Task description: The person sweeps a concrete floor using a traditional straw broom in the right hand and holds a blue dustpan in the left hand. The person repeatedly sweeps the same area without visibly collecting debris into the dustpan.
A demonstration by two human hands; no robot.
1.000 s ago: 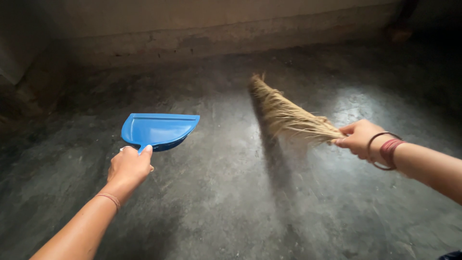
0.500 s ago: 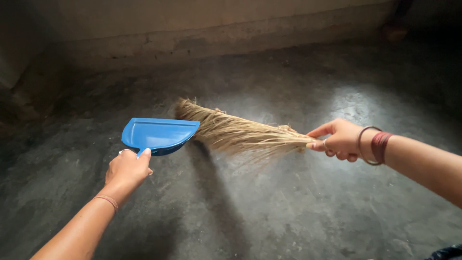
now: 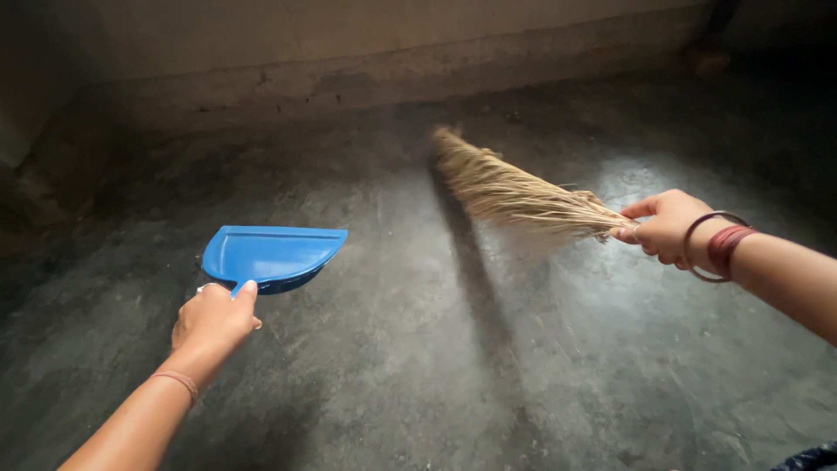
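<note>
Left hand [image 3: 212, 319] at lower left, fingers wrapped around the handle of a blue plastic dustpan [image 3: 272, 255], thumb on top. A thin band sits on the left wrist, a ring on one finger. The pan is held out ahead of the hand, its flat straight edge toward the wall, its rounded side nearer the person; can't tell if it touches the floor. Dark grey concrete floor [image 3: 418, 366] below, scuffed, with a lighter glare patch at right. A pale, stained wall base [image 3: 349, 78] runs across the top. Right of centre, a straw hand broom [image 3: 514, 194] points up-left, bristle tip blurred, well apart from the dustpan, its shadow streaking down the floor. Right hand [image 3: 667, 228] at right, fingers closed tight on the broom's bound end; bangles on the wrist.
</note>
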